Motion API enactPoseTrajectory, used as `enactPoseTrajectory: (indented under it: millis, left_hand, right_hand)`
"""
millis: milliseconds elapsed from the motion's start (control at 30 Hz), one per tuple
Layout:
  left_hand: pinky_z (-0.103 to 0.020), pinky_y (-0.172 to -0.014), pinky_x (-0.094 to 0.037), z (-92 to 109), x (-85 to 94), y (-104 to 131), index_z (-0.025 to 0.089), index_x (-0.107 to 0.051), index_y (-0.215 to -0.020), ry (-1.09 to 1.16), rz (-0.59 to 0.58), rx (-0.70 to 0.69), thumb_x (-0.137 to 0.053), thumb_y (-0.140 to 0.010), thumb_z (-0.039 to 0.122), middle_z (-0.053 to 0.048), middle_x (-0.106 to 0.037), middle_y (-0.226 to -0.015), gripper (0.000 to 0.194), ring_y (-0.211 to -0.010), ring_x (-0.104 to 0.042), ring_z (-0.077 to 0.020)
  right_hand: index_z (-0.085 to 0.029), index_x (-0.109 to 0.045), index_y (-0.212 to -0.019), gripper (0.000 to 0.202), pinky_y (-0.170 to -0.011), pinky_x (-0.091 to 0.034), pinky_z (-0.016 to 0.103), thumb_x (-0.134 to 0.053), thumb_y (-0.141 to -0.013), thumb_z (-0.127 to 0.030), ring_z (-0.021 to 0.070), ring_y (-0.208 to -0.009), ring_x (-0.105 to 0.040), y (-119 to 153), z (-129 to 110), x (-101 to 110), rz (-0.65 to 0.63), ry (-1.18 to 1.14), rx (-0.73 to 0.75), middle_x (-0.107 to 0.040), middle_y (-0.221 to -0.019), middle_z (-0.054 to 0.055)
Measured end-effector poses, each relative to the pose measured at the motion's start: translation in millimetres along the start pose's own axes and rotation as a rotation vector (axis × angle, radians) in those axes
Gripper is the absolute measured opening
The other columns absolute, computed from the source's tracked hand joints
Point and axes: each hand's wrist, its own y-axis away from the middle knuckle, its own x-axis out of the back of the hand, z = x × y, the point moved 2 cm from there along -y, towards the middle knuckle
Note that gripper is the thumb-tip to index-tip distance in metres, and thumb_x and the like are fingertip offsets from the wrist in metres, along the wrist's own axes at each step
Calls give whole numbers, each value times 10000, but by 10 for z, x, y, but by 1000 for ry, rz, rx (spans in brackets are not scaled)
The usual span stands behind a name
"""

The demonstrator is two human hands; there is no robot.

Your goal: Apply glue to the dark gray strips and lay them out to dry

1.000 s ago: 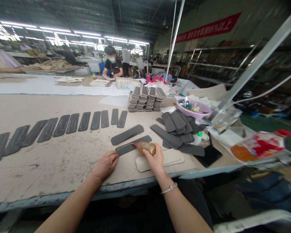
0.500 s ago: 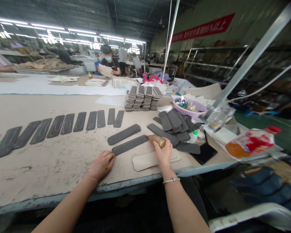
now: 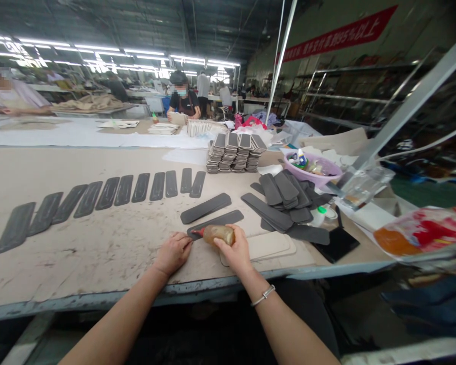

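Note:
My right hand (image 3: 236, 249) is wrapped round a squeeze bottle (image 3: 218, 234) of amber liquid, tilted so that its red tip rests at the near left end of a dark grey strip (image 3: 228, 219). At that same end, my left hand (image 3: 174, 253) has its fingers pressed together on the strip's edge. Another dark strip (image 3: 206, 207) lies just behind. Beige strips (image 3: 271, 244) are under and to the right of my right hand. A row of dark pieces (image 3: 108, 192) with shiny marks runs to the left.
Stacked pieces (image 3: 235, 154) stand at the back, with a loose dark pile (image 3: 285, 195) to their right. Beyond are a purple basin (image 3: 329, 175), a black flat object (image 3: 336, 243), a red-and-orange bag (image 3: 421, 230) and a metal pole (image 3: 410, 96). A masked person (image 3: 184, 101) sits across the table.
The bottle in my right hand has moved left along the strip, from its far right end to its near left end. My left hand stays at the strip's left end. The view has shifted left.

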Motion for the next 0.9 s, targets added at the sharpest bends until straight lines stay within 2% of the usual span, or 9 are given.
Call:
enactPoseTrajectory:
  millis: [100, 333, 500, 633, 800, 900]
  left_hand:
    - [-333, -829, -455, -5, -7, 3, 167, -668, -851, -7, -14, 14, -436, -889, 255, -72, -633, -878, 251, -855, -540, -187]
    - [-330, -794, -459, 22, 34, -17, 163, -667, -843, -14, -34, 26, -442, -884, 247, -74, -627, -858, 244, -835, -532, -195]
    - [-336, -804, -459, 9, 20, -16, 163, -667, -851, 0, -32, 21, -458, -872, 239, -74, -630, -873, 223, -845, -538, -193]
    - [-338, -811, -461, -7, -1, -11, 165, -667, -857, 3, -20, 17, -450, -877, 249, -74, -636, -885, 234, -854, -541, -190]
    - [-344, -813, -464, -22, -13, -10, 171, -664, -850, -8, -1, 10, -437, -884, 268, -74, -640, -884, 249, -854, -545, -192]
    - [-345, -804, -467, -25, -17, -13, 180, -663, -844, -7, 4, 5, -442, -883, 273, -71, -643, -878, 243, -843, -551, -191]
  right_hand:
    - [-209, -537, -1053, 422, -880, -447, 355, -706, -677, -301, 214, -963, -543, 2, -6, -5, -18, 4, -24, -557, -1022, 52]
    - [-228, -536, -1041, 402, -853, -455, 340, -697, -686, -323, 208, -929, -560, 75, -10, 128, -63, 17, -57, -586, -987, 26]
    - [-231, -541, -1040, 399, -842, -450, 328, -694, -684, -328, 201, -914, -564, 67, 5, 211, -50, 38, -65, -596, -977, 17]
    - [-222, -549, -1038, 412, -830, -445, 344, -684, -683, -381, 213, -903, -562, -52, 130, 432, 49, 100, -113, -596, -970, 30]
    - [-200, -561, -1010, 443, -794, -435, 370, -668, -662, -452, 242, -873, -552, -238, 299, 888, 275, 260, -165, -587, -923, 54]
    - [-198, -563, -1014, 447, -802, -422, 379, -654, -662, -458, 251, -887, -541, -298, 320, 1048, 368, 346, -164, -576, -933, 68]
